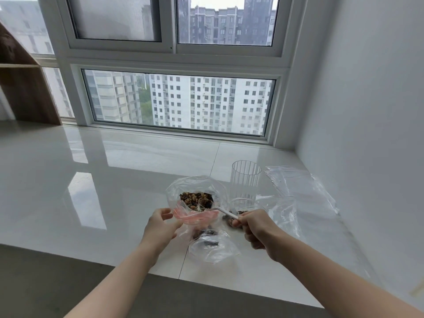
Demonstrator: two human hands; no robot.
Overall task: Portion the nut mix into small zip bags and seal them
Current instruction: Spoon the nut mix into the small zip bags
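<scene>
From the head view I see my left hand (160, 228) pinching the pink-zipped small zip bag (206, 237) open and my right hand (254, 228) clamped on the spoon (226, 212) over the nut mix (197, 199); a slack mouth could spill nuts onto the countertop (114, 180).

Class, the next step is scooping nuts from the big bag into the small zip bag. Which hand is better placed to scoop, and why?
The right hand: it already grips the white plastic spoon, whose bowl end reaches the large clear bag of nut mix. The left hand holds open the small pink-edged zip bag.
</scene>
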